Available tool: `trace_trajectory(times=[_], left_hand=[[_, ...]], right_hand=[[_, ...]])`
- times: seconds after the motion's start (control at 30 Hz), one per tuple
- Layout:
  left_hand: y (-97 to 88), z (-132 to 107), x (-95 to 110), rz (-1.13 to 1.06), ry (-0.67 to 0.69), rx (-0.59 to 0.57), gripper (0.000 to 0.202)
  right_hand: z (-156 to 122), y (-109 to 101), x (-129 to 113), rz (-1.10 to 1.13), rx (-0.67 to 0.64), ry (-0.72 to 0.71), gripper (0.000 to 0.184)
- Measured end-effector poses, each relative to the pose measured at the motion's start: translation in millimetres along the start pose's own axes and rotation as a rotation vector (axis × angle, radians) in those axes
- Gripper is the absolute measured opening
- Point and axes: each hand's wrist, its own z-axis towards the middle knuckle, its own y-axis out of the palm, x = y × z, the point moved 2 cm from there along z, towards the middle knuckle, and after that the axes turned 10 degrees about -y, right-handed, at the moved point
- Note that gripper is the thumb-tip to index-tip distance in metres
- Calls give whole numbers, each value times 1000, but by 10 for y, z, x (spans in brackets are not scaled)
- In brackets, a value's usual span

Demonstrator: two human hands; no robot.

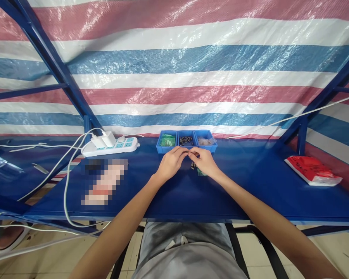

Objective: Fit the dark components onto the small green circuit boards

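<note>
My left hand [171, 162] and my right hand [204, 160] meet at their fingertips, just in front of a row of three blue bins. Both are closed in a pinch around something too small to make out. The left bin [166, 149] holds a green and clear packet [167, 140]. Small dark and brassy parts [186, 140] lie in the middle bin. In the right bin [206, 148] is a clear bag [205, 142] with small contents. Beneath my right hand, a few small metal parts [193, 166] and a green piece [202, 171] lie on the table, partly hidden.
A white power strip [112, 147] with plugged-in chargers stands at the back left of the blue table [192, 201]. White cables [66, 186] hang over the left edge. A red packet [312, 169] lies at the right. Striped sheeting and blue frame posts close off the back.
</note>
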Motion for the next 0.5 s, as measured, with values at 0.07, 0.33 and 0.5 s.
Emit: trace_trajectory(times=[0.07, 0.33, 0.5], left_hand=[[-7, 4, 0, -1, -2, 3, 27], [-7, 8, -5, 1, 12, 29, 26], [2, 9, -16, -13, 24, 74, 24]], right_hand=[[-4, 4, -1, 10, 10, -1, 21], [-2, 9, -49, 16, 22, 22, 19], [7, 1, -48, 61, 28, 37, 19]])
